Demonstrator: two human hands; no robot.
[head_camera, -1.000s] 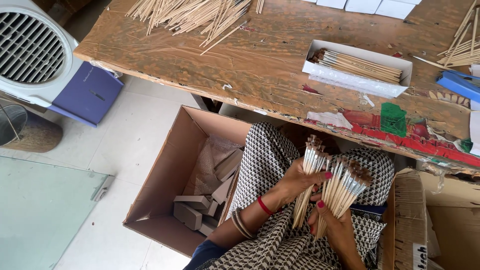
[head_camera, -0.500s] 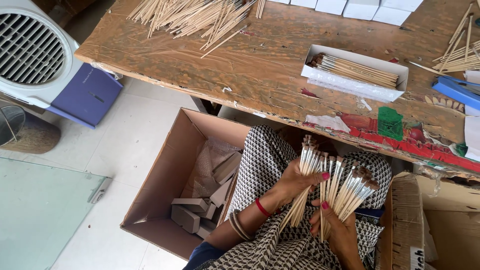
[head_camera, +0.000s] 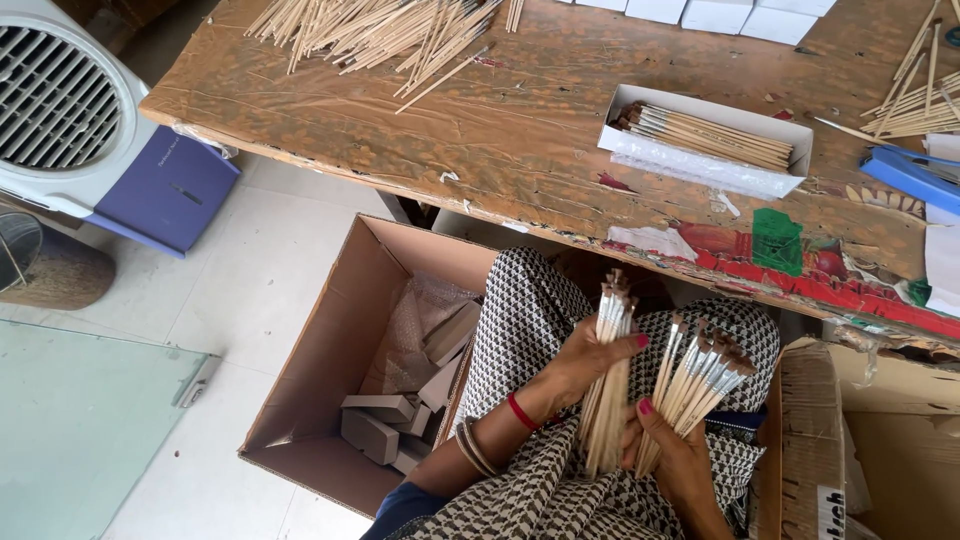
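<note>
Two bundles of brushes, held upright over the lap: one bundle (head_camera: 608, 375) in the left hand (head_camera: 590, 362), fingers (head_camera: 622, 346) wrapped closed around the mid-shafts, heads up; a second, fanned bundle (head_camera: 692, 385) in the right hand (head_camera: 672, 452), fingers closed about the lower handles, a thumb with painted nail (head_camera: 646, 407) pressed across them. Both bundles just beside each other, near touching at the bottom ends. Likely light, stiff wooden sticks with smooth handles, apt to slide past one another and splay if held loosely; bristle ends soft, best left untouched. Firmest hold probably around the middle of the shafts, all sticks squeezed together. Below and left, an open cardboard box (head_camera: 340, 340) on the floor with small cartons inside. Ahead, a worn wooden counter (head_camera: 500, 150) bearing a white tray (head_camera: 705, 145) of more brushes, a loose heap of bare sticks (head_camera: 385, 30) at the far edge, another scatter of sticks (head_camera: 915, 95) at the right, and a blue tool (head_camera: 910, 175). At far left, an air cooler (head_camera: 90, 130) on the tiled floor.
</note>
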